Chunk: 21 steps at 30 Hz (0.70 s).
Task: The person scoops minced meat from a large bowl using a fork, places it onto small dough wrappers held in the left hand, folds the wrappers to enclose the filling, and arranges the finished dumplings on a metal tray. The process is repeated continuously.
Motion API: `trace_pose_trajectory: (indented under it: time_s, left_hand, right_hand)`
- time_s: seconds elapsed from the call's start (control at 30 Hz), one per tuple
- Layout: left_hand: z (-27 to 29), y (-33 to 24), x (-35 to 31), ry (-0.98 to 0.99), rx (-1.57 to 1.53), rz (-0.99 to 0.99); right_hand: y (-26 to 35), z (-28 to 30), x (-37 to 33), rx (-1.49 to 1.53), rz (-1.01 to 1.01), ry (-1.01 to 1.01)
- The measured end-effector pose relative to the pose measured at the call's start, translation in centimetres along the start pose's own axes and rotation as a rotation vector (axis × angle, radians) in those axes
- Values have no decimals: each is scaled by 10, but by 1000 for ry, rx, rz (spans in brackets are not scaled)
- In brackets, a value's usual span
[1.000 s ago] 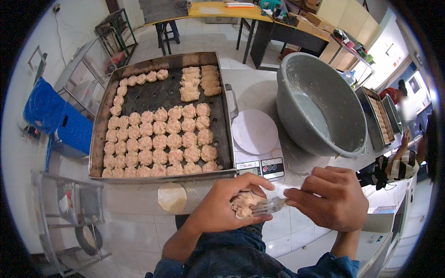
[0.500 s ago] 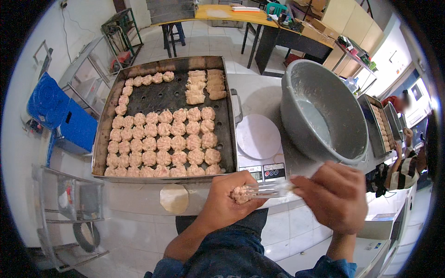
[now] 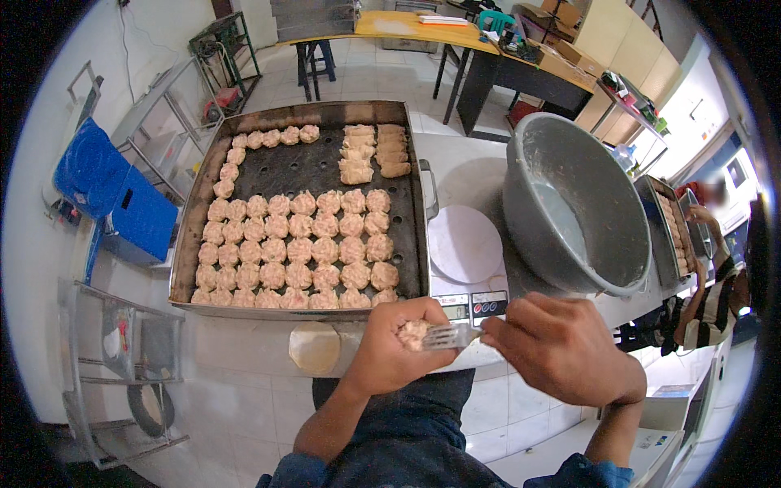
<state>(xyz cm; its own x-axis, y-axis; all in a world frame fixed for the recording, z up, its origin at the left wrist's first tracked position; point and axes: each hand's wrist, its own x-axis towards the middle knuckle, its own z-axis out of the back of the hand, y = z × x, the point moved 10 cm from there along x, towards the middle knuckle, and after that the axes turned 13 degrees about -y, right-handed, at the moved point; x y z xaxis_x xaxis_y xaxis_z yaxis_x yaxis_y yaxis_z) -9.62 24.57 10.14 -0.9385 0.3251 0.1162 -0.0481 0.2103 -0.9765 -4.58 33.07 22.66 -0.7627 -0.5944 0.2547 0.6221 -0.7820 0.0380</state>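
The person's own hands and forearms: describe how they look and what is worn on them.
The left hand and right hand are without gloves, and no watch or bracelet shows at either wrist. The forearms are bare down to the dark blue sleeves, seen at the picture's lower edge. No cables or markings show on them.

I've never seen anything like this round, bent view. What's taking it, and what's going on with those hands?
There's no robot: these are a person's bare hands, seen from a wide fisheye camera worn on the head, which bends straight edges. The left hand cups a small pinkish lump of filling; the right hand holds a silvery fork against it. On the pale table are a dark rectangular metal tray with rows of pale pink dumplings, a white round-topped scale, a big round grey tub and a flat, pale round wrapper.
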Motion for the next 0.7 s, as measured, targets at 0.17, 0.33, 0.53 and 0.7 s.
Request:
trace_pose_trajectory:
  time_s: [0.17,0.33,0.53,0.7]
  left_hand:
    - [-1,-8,-3,-15,41,58]
    - [1,4,-7,-3,-10,274]
    - [-2,-35,4,-88,468,-200]
    - [-1,-30,3,-114,517,-214]
  right_hand:
    - [-18,72,-17,-273,-253,-459]
    - [-30,51,-23,-113,-308,-264]
    - [-14,27,-8,-39,-208,-92]
    - [-6,26,-3,23,-142,-62]
